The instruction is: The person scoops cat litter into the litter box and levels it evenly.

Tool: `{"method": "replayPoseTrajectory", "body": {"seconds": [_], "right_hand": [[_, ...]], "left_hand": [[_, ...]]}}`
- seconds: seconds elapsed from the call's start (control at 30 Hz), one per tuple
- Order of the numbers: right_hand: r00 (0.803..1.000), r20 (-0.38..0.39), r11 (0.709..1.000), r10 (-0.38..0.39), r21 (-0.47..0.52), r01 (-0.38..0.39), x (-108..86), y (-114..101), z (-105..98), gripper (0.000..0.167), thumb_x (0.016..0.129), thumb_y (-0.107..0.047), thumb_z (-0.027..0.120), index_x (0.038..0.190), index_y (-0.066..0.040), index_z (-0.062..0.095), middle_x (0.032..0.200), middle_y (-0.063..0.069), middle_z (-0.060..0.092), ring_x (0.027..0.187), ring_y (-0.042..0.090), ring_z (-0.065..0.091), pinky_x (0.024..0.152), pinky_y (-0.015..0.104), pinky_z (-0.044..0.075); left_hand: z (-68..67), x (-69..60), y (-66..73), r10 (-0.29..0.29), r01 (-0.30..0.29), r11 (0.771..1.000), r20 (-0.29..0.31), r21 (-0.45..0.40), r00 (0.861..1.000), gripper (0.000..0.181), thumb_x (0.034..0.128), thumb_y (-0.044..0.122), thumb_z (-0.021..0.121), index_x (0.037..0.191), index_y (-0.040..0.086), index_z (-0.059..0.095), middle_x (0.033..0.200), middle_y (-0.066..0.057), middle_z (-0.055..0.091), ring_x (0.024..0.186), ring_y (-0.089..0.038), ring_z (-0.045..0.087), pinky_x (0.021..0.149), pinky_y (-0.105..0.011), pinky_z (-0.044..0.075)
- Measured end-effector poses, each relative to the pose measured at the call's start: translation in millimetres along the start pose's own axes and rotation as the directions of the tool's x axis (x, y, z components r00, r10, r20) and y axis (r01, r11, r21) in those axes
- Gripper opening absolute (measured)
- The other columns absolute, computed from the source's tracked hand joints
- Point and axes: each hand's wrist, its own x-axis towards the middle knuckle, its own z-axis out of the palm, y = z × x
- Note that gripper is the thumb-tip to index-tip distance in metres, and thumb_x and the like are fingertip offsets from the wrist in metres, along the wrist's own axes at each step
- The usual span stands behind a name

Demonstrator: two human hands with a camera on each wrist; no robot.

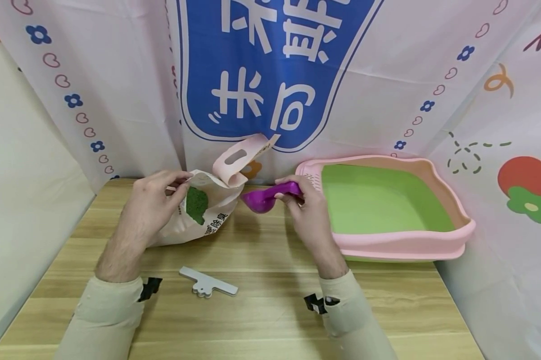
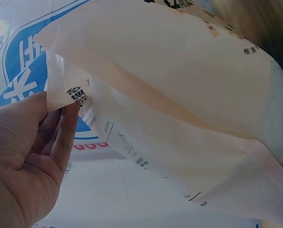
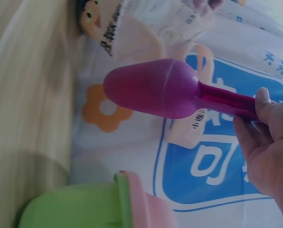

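A pale bag (image 1: 216,202) stands open at the left back of the table, with green granules (image 1: 196,204) visible inside. My left hand (image 1: 153,205) pinches the bag's upper left edge between thumb and fingers; the left wrist view shows that hand (image 2: 32,152) at a corner of the bag (image 2: 179,85). Between bag and tray, my right hand (image 1: 308,210) grips the handle of a purple scoop (image 1: 259,200), its bowl toward the bag. In the right wrist view the scoop (image 3: 151,88) lies across the middle, the hand (image 3: 269,137) round its handle end.
A pink-rimmed litter tray (image 1: 401,245) with a green inside stands at the right back. A grey clip (image 1: 207,282) lies on the wooden table (image 1: 261,315) nearer the front. A printed cloth (image 1: 135,90) hangs behind; a pink handle strip (image 1: 239,157) rises from the bag's mouth.
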Motion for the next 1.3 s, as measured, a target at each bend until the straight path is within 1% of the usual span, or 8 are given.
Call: {"method": "replayPoseTrajectory", "body": {"seconds": [0.13, 0.3, 0.47, 0.6, 0.9, 1.0, 1.17, 1.3], "right_hand": [[1.0, -0.009, 0.999, 0.016, 0.047, -0.016, -1.0, -7.2, -7.6, 0.026, 0.109, -0.009, 0.079, 0.134, -0.004, 0.075, 0.135, 0.014, 0.084, 0.124, 0.032, 0.085, 0.105, 0.027, 0.071], [0.999, -0.028, 0.996, 0.017, 0.084, -0.014, -1.5, -13.3, -14.0, 0.026, 0.108, -0.006, 0.081, 0.133, -0.002, 0.073, 0.133, 0.015, 0.086, 0.116, 0.028, 0.085, 0.092, 0.021, 0.069], [0.999, -0.036, 0.993, 0.008, 0.115, -0.004, -1.9, -17.7, -17.4, 0.027, 0.106, -0.004, 0.082, 0.131, 0.001, 0.072, 0.133, 0.018, 0.087, 0.114, 0.013, 0.083, 0.091, 0.016, 0.067], [1.0, -0.03, 0.989, -0.005, 0.146, 0.01, -2.7, -21.0, -19.4, 0.028, 0.105, -0.001, 0.083, 0.131, 0.002, 0.072, 0.132, 0.019, 0.087, 0.112, 0.006, 0.081, 0.089, 0.016, 0.066], [0.998, -0.016, 0.972, -0.057, 0.225, 0.059, -1.7, -29.4, -15.0, 0.025, 0.106, 0.005, 0.08, 0.129, 0.006, 0.07, 0.13, 0.025, 0.086, 0.106, 0.005, 0.081, 0.086, 0.021, 0.07], [0.998, -0.01, 0.97, -0.069, 0.232, 0.069, -0.7, -32.5, -10.3, 0.025, 0.105, 0.008, 0.08, 0.128, 0.006, 0.07, 0.13, 0.026, 0.085, 0.11, 0.009, 0.082, 0.089, 0.022, 0.071], [0.997, 0.003, 0.966, -0.081, 0.246, 0.077, 1.6, -36.5, -1.4, 0.025, 0.105, 0.007, 0.079, 0.128, 0.006, 0.069, 0.131, 0.027, 0.085, 0.121, 0.034, 0.085, 0.099, 0.027, 0.073], [0.996, -0.003, 0.964, -0.089, 0.251, 0.087, 4.1, -37.3, 6.4, 0.026, 0.105, 0.006, 0.079, 0.129, 0.006, 0.069, 0.133, 0.026, 0.085, 0.124, 0.042, 0.083, 0.103, 0.028, 0.072]], "left_hand": [[0.0, 0.1, 0.1, -0.002, 0.002, 1.0, 0.002, -0.001, 1.0, 0.024, 0.1142, 0.006, 0.075, 0.137, 0.001, 0.083, 0.131, -0.027, 0.084, 0.113, -0.047, 0.085, 0.096, -0.063, 0.072], [0.8, -0.1, -0.8, 0.006, -0.006, 1.0, -0.004, 0.002, 1.0, 0.024, 0.1139, 0.006, 0.076, 0.136, 0.001, 0.083, 0.13, -0.027, 0.085, 0.113, -0.047, 0.085, 0.096, -0.063, 0.072], [0.9, -0.4, -1.3, 0.007, -0.007, 1.0, -0.007, 0.004, 1.0, 0.023, 0.1139, 0.006, 0.076, 0.135, 0.001, 0.083, 0.129, -0.027, 0.085, 0.112, -0.047, 0.085, 0.095, -0.064, 0.072], [0.7, -0.3, -1.2, 0.004, -0.004, 1.0, -0.006, 0.006, 1.0, 0.023, 0.114, 0.006, 0.076, 0.135, 0.001, 0.083, 0.129, -0.027, 0.085, 0.112, -0.047, 0.085, 0.095, -0.064, 0.072], [0.5, -0.4, -0.8, 0.008, -0.008, 1.0, -0.007, 0.01, 1.0, 0.022, 0.1135, 0.006, 0.076, 0.134, 0.001, 0.084, 0.129, -0.027, 0.085, 0.112, -0.047, 0.085, 0.095, -0.064, 0.072], [0.3, -0.5, -0.7, 0.007, -0.007, 1.0, -0.004, 0.012, 1.0, 0.022, 0.1134, 0.006, 0.077, 0.134, 0.001, 0.084, 0.128, -0.027, 0.085, 0.112, -0.047, 0.085, 0.096, -0.064, 0.072], [-0.6, -0.7, 0.0, -0.004, 0.004, 1.0, 0.015, 0.014, 1.0, 0.024, 0.113, 0.006, 0.077, 0.135, 0.002, 0.083, 0.129, -0.027, 0.085, 0.113, -0.046, 0.085, 0.096, -0.064, 0.072], [-3.1, -0.8, 2.2, -0.01, 0.009, 1.0, 0.065, 0.016, 0.998, 0.028, 0.1101, 0.003, 0.079, 0.138, 0.002, 0.082, 0.123, -0.024, 0.086, 0.108, -0.043, 0.086, 0.094, -0.061, 0.073]]}}
